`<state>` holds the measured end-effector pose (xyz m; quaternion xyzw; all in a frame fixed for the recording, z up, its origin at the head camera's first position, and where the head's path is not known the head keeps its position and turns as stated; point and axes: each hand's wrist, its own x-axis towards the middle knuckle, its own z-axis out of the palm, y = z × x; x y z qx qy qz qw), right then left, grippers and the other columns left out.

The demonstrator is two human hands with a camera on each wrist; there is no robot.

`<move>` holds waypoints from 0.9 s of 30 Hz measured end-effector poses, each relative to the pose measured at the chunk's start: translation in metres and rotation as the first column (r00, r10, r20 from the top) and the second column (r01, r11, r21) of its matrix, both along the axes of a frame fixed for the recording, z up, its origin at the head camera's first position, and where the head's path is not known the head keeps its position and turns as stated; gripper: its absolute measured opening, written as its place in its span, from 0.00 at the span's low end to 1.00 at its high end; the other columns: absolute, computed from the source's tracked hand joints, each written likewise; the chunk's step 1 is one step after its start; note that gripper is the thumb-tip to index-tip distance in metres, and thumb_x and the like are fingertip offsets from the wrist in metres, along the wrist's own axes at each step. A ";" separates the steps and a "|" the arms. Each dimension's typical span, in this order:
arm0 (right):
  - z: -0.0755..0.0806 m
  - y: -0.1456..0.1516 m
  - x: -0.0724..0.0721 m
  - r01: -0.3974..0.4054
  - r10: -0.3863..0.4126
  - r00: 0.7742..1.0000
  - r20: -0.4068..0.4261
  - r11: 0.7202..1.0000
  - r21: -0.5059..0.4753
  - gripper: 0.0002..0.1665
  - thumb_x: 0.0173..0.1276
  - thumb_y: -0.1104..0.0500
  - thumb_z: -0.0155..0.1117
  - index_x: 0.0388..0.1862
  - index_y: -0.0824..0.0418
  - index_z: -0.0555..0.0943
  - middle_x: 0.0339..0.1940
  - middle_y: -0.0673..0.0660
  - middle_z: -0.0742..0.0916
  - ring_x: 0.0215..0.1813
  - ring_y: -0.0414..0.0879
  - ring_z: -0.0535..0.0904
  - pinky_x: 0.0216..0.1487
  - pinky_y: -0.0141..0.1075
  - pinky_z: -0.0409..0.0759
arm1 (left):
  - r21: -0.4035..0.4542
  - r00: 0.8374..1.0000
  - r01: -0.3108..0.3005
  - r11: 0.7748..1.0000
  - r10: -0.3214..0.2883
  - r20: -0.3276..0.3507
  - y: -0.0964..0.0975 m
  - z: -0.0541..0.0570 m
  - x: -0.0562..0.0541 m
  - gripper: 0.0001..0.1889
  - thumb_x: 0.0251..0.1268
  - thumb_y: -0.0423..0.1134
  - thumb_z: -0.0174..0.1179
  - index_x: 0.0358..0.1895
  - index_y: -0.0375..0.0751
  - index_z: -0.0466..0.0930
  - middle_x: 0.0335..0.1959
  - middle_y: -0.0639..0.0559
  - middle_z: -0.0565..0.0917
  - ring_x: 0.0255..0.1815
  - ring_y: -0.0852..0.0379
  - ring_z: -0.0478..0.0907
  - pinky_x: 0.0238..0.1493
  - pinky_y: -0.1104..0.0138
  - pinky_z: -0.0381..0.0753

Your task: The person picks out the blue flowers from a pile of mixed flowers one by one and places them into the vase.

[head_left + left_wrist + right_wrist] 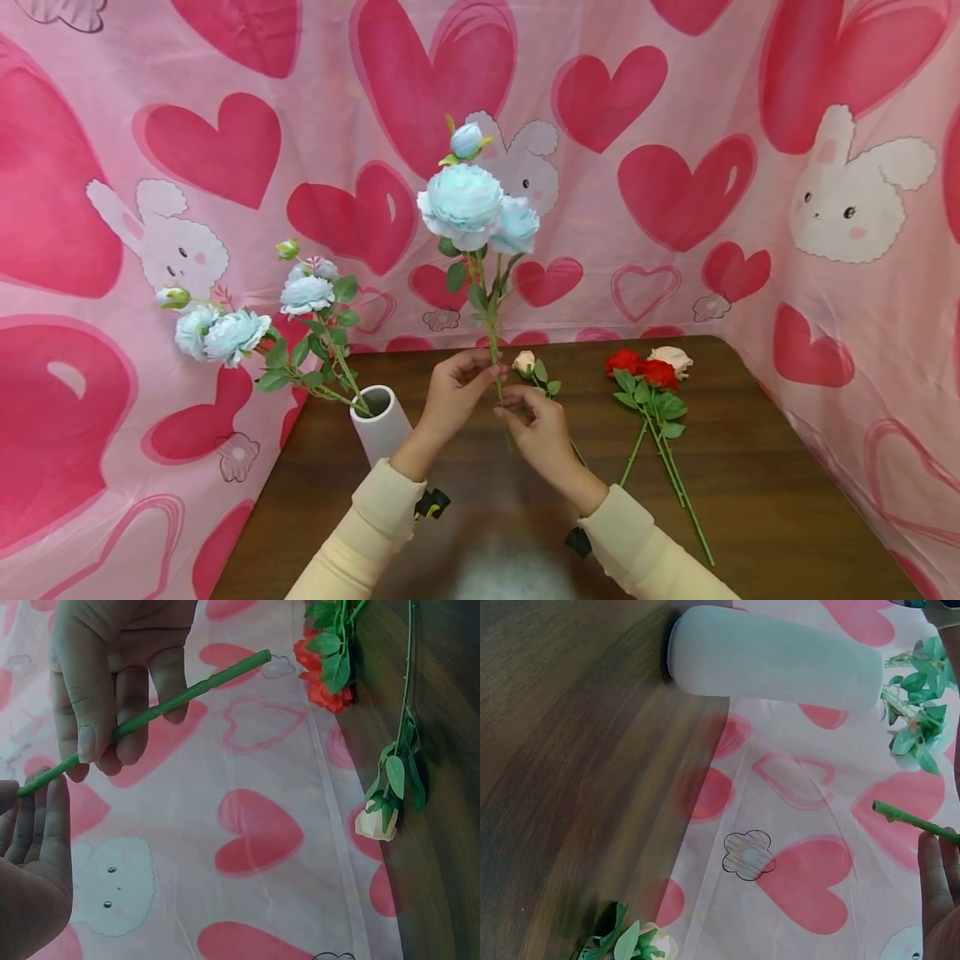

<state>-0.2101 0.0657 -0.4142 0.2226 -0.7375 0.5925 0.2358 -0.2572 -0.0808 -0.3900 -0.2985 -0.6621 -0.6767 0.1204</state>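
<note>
A light blue artificial peony (pixel 461 204) with a second bloom and a bud stands upright in front of me. My left hand (pixel 453 396) pinches its green stem between thumb and fingers. Just below, my right hand (pixel 542 433) holds the same stem near its lower end, thumb against fingers. In the left wrist view the cut end of the stem (pixel 217 679) sticks out past the right hand (pixel 112 667). To the left, a white vase (pixel 381 421) holds several light blue flowers (pixel 236 333) leaning left.
Red roses (pixel 658 373) and a cream rose (pixel 672 360) lie on the right of the brown wooden table (pixel 757 467). A small cream rose (pixel 524 361) lies behind my right hand. Pink heart-patterned cloth (pixel 600 183) surrounds the table's back and sides.
</note>
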 end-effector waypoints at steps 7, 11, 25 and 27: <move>-0.002 0.003 0.000 -0.139 0.138 0.987 0.081 0.990 0.002 0.24 0.57 0.72 0.72 0.51 0.75 0.76 0.42 0.66 0.84 0.44 0.60 0.82 0.39 0.46 0.84 | -0.007 0.999 -0.032 0.999 0.032 0.036 -0.004 0.008 0.004 0.09 0.64 0.23 0.59 0.46 0.21 0.79 0.38 0.30 0.84 0.37 0.50 0.84 0.44 0.53 0.82; -0.012 0.003 -0.005 -0.176 0.170 0.978 0.120 0.983 0.042 0.31 0.57 0.69 0.73 0.58 0.74 0.72 0.46 0.67 0.82 0.48 0.59 0.80 0.43 0.51 0.82 | -0.002 0.999 -0.049 0.999 0.049 0.009 -0.011 0.003 -0.002 0.09 0.65 0.26 0.60 0.46 0.24 0.80 0.38 0.32 0.85 0.37 0.55 0.84 0.44 0.57 0.83; -0.064 -0.005 -0.036 -0.215 0.176 0.953 0.245 0.966 0.144 0.45 0.52 0.54 0.79 0.66 0.62 0.68 0.57 0.56 0.80 0.60 0.53 0.75 0.61 0.53 0.71 | -0.007 0.970 -0.219 0.976 0.217 -0.112 -0.056 0.026 -0.004 0.05 0.64 0.24 0.60 0.40 0.23 0.81 0.32 0.32 0.84 0.33 0.55 0.84 0.36 0.65 0.83; -0.069 -0.010 -0.038 -0.224 0.176 0.952 0.252 0.959 0.174 0.46 0.52 0.53 0.80 0.66 0.62 0.68 0.58 0.57 0.79 0.61 0.53 0.74 0.61 0.53 0.71 | 0.005 0.966 -0.232 0.973 0.231 -0.119 -0.063 0.030 -0.002 0.06 0.64 0.23 0.60 0.40 0.21 0.80 0.31 0.29 0.83 0.32 0.56 0.84 0.36 0.67 0.83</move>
